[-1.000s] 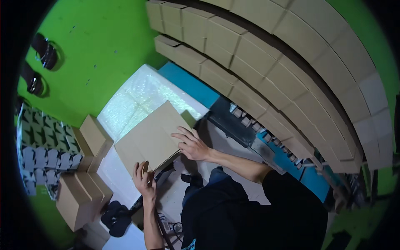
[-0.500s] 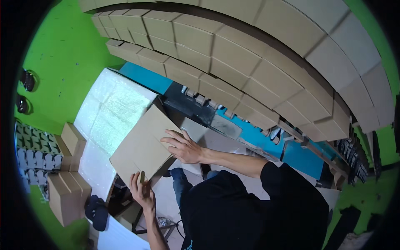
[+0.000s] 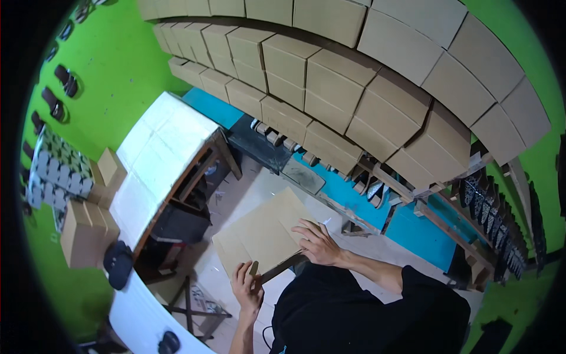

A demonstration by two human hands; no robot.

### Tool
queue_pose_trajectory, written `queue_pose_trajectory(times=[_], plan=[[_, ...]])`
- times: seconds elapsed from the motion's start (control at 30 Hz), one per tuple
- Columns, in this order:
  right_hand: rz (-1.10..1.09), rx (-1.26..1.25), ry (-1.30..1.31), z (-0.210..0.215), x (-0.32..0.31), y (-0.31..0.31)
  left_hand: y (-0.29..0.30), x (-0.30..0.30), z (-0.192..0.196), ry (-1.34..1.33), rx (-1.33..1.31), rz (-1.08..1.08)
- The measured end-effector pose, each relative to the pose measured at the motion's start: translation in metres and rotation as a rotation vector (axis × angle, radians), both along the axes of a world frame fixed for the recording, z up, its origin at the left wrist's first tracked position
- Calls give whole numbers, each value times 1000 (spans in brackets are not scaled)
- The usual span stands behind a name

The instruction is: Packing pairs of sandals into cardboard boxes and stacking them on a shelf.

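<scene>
A brown cardboard box [image 3: 259, 227] is held tilted over the floor, just in front of my body, its broad flat face turned up. My left hand [image 3: 247, 289] grips its near left corner with bent fingers. Beside those fingers sticks up a slim olive-brown piece [image 3: 254, 268], too small to name. On the box's right edge lies my right hand [image 3: 318, 243], fingers curled over the top face, thumb side hidden. The underside of the box cannot be seen.
Left stands a white-covered table [image 3: 159, 141] with a wooden frame. Several cardboard boxes [image 3: 82, 233] and black slippers [image 3: 119, 265] are near its left edge. Shelves of stacked cardboard boxes [image 3: 330, 88] line the far side above a blue ledge [image 3: 421, 236] with shoes. Sandals [image 3: 53, 103] hang on the green wall.
The box, held in both hands, has gone from beside the white-covered table to the right, nearer my body. My view has turned, showing more of the table's frame and floor.
</scene>
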State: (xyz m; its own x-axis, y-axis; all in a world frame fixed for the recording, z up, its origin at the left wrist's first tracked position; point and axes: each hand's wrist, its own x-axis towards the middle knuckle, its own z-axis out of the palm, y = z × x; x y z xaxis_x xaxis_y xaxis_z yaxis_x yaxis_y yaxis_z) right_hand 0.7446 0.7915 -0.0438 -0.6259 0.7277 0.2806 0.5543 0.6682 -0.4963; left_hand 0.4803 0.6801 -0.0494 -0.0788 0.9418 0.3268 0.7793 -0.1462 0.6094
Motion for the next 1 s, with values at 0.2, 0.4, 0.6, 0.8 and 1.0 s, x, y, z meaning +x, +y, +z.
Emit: queue_pose_trajectory(times=[0.2, 0.4, 0.6, 0.8, 1.0], plan=[[15, -81, -41, 1, 63, -66, -63, 56, 1, -16, -38, -16], [-50, -66, -5, 0, 128, -103, -84, 115, 5, 11, -10, -84], [-150, 81, 37, 6, 208, -92, -45, 191, 4, 54, 73, -150], [-218, 319, 21, 8, 296, -54, 3, 280, 4, 67, 312, -195], [-203, 386, 75, 3, 350, -13, 41, 335, -18, 140, 365, -138]])
